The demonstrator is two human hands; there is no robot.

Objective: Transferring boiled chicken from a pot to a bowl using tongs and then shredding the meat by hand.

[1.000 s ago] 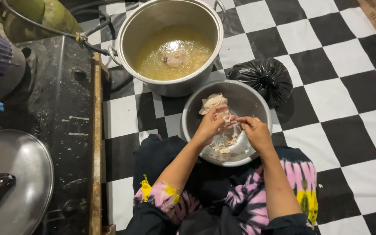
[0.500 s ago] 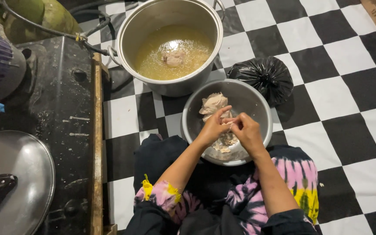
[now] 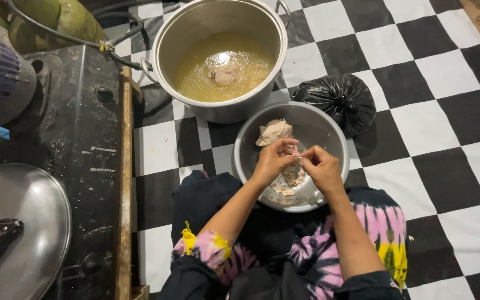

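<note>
Both hands [image 3: 298,161] pinch chicken (over bowl [image 3: 329,125]).

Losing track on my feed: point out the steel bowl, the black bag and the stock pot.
steel bowl [image 3: 337,139], head view, bare right inner wall.
black bag [image 3: 337,100], head view, middle of the bag.
stock pot [image 3: 206,19], head view, far inner wall.

Both forearms are bare from the elbows down to the hands, the left hand [image 3: 273,161] and the right hand [image 3: 322,166] without rings or gloves. The garment over the lap is black, tie-dyed with pink, purple and yellow patches, plus a small yellow tassel.
</note>
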